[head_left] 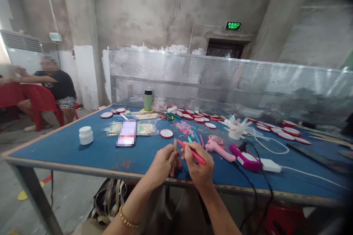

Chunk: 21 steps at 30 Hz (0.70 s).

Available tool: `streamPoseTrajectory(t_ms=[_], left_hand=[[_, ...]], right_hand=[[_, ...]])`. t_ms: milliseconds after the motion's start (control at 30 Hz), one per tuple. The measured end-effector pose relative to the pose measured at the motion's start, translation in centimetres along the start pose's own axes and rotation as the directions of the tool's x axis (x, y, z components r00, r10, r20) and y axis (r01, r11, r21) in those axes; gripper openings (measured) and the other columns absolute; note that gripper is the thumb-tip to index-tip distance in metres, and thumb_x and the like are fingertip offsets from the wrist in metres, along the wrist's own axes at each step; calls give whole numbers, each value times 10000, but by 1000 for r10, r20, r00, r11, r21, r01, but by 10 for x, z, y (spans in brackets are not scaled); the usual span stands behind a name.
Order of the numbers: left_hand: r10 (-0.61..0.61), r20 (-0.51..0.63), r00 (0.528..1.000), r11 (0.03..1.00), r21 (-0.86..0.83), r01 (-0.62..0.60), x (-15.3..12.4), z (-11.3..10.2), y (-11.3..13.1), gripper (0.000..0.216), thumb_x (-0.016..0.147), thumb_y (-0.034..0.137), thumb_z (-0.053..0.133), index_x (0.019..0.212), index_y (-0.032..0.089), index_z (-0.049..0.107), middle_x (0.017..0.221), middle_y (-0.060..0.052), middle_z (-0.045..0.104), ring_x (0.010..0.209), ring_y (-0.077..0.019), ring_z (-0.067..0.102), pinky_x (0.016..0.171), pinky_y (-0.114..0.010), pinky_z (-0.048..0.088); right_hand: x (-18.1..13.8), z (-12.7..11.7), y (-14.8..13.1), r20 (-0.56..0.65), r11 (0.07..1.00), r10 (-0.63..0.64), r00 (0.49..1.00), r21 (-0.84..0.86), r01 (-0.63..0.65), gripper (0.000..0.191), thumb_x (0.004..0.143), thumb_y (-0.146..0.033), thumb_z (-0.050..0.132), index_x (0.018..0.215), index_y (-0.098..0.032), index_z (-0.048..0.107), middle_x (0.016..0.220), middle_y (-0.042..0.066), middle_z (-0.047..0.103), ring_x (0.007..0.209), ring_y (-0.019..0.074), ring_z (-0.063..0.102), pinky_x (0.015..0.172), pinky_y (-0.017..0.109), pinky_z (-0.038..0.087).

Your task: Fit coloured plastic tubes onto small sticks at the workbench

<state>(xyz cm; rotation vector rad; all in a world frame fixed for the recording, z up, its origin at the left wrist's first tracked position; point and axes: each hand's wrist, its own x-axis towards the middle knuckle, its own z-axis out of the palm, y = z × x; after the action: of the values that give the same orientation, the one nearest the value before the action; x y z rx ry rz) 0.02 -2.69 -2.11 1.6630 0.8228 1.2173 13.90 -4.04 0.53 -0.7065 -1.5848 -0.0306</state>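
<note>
My left hand [164,162] is closed around a thin wooden stick [175,143] that pokes up above my fingers, near the front edge of the blue table [68,147]. My right hand [199,167] grips a red pen [190,149] with its tip against the stick. Both hands touch each other just above the table edge. A gold bead bracelet circles my left wrist.
A pink glue gun [219,148], a purple device [245,158] with black cables and a white adapter [271,165] lie right of my hands. Red-rimmed discs [166,133], packs of sticks [146,128], a white jar [86,135] and a green bottle [148,100] sit farther back. A person sits at far left by red chairs [41,99].
</note>
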Motion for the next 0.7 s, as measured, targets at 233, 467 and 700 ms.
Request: streamPoseTrajectory(t_ms=[233,467,700], left_hand=[[0,-21,1000,999,37,1,-1,0,3,371,975,506,438,848,167,517,675,-8,640,390,-65,463,425,-188,320],[9,-20,1000,997,71,-7,-1,-1,2,369,983,498,419,843,170,517,670,-7,646,390,-68,465,435,-192,328],[-7,-28,1000,998,56,9,-1,0,3,353,969,495,437,830,180,515,671,-3,650,389,-76,461,428,-203,319]], right_hand=[[2,0,0,38,999,-34,999,-20,35,161,963,-180,536,895,-208,679,745,-5,690,614,118,673,606,217,547],[0,1,1,44,999,-26,999,-26,27,164,963,-191,533,894,-208,681,752,0,702,619,123,682,599,215,551],[3,1,0,36,998,-27,999,-48,29,171,961,-209,540,875,-208,687,733,1,710,612,128,687,577,218,552]])
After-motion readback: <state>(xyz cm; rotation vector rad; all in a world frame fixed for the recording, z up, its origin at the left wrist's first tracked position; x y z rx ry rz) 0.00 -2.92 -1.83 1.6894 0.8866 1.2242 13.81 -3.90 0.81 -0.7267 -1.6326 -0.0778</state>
